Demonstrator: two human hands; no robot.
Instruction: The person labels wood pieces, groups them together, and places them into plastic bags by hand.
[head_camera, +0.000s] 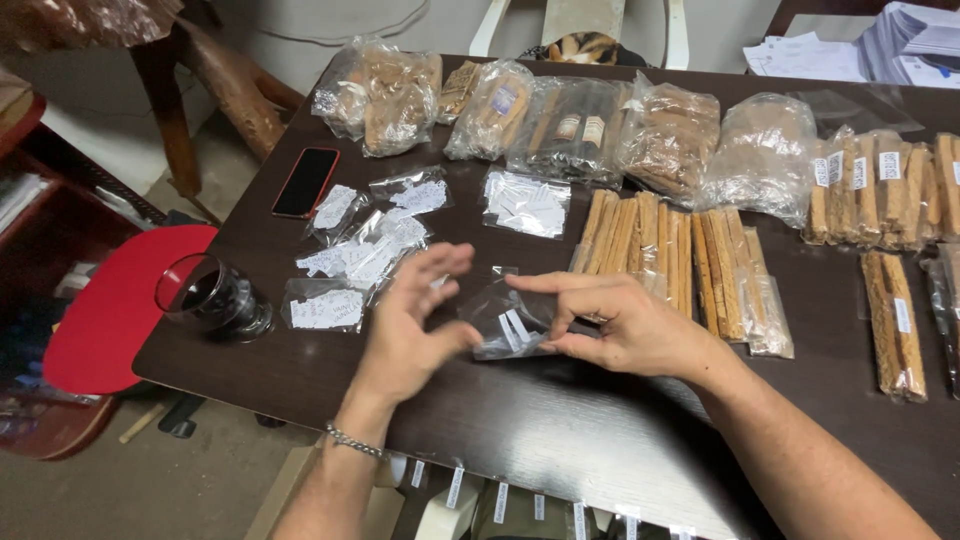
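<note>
Both hands meet over the dark tabletop (560, 430): right hand (625, 325) pinches a small clear bag (505, 325) holding white slips, while left hand (410, 320) hovers open-fingered just beside it. At ten o'clock lie bagged paper labels (365, 250), a dark glass (210, 298) and a phone (306, 182); at one o'clock, wooden sticks (665, 250).

Small clear bag (505, 325); white slips inside; on table

One phone (305, 182), one dark glass (212, 297), two hands, five small bags of paper slips, and one small clear bag (505, 322) between the hands
</note>
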